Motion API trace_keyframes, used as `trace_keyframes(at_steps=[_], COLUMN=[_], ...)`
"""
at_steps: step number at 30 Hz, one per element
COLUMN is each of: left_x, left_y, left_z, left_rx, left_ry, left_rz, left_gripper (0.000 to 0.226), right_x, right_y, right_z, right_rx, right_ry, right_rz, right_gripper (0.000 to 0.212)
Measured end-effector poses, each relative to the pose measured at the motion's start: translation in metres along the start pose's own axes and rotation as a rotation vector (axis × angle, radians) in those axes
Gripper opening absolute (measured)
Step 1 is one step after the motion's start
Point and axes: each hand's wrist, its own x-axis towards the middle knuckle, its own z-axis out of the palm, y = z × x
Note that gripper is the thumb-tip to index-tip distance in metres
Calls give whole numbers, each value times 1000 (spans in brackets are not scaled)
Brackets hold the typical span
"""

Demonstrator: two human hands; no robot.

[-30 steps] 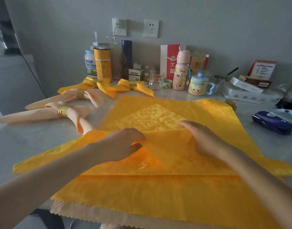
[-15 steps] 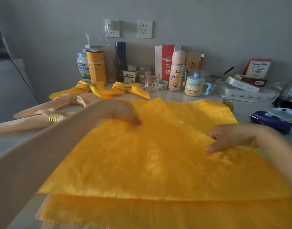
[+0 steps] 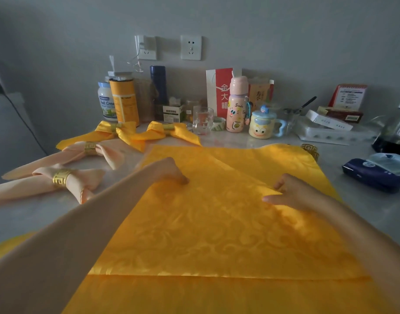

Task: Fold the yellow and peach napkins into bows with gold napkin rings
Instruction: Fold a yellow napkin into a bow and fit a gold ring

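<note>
Head view | yellow napkin (image 3: 217, 223) lies flat on worktop (image 3: 364, 211), directly before you | right hand (image 3: 292, 191) pinches flap edge; left hand (image 3: 169, 171) fingers bunched on flap corner, grip indeterminate | risk: uneven pull skews crease, giving a lopsided bow.

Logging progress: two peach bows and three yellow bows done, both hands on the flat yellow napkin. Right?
No: head view shows two yellow bows, not three. Two peach bows are done; left hand and right hand are on the yellow napkin.
</note>
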Motion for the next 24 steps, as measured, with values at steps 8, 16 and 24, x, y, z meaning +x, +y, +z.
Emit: trace_keyframes(at_steps=[8,16,24], left_x=[3,5,4], left_y=[11,9,11], left_z=[-10,0,9], left_rx=[114,-130,-216], left_ry=[-234,-117,-24], left_rz=[92,160,129], left_gripper=[29,36,30], right_x=[-16,-14,-16], right_y=[16,21,21], right_z=[-26,-14,-15], right_rx=[17,83,65], right_ry=[-235,-75,-62], right_rz=[84,63,85], right_gripper=[27,40,34])
